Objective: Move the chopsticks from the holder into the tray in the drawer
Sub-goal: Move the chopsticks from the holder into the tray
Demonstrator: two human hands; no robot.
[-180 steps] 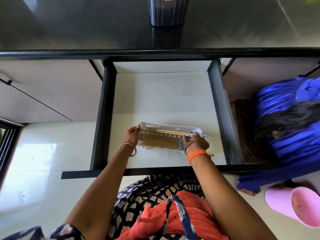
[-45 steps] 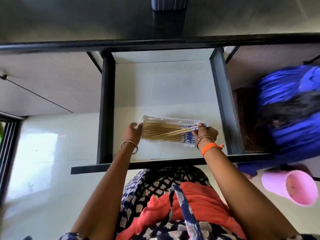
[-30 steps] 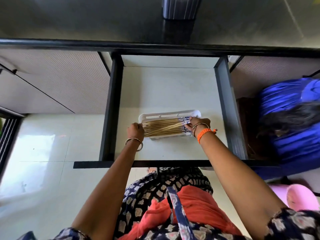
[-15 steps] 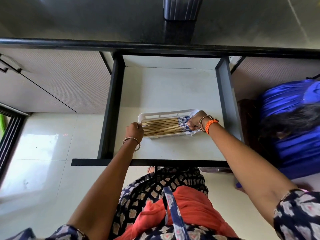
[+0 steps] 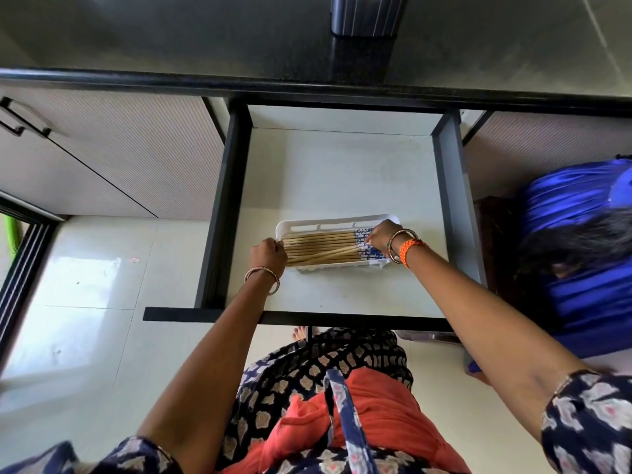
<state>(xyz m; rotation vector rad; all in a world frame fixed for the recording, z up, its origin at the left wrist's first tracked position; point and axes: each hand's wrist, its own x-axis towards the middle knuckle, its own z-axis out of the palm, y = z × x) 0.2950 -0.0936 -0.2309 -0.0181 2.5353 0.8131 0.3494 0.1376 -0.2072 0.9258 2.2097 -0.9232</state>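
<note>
Lying between the curled left hand (image 5: 268,253) and right hand (image 5: 381,236), whose holds I cannot tell, tan chopsticks (image 5: 321,247) with blue-patterned ends fill the white tray (image 5: 337,223)

Likely home kitchen, dark countertop (image 5: 171,35), cabinets (image 5: 136,159), open drawer (image 5: 342,172)

Beyond the drawer you see a dark glossy worktop (image 5: 171,35) running along the top, its black front edge above ribbed cabinet doors (image 5: 119,148). A black cabinet handle (image 5: 17,119) sits at the far left. A second person in blue clothing (image 5: 581,241) crouches at the right on the pale floor tiles (image 5: 85,302).
</note>
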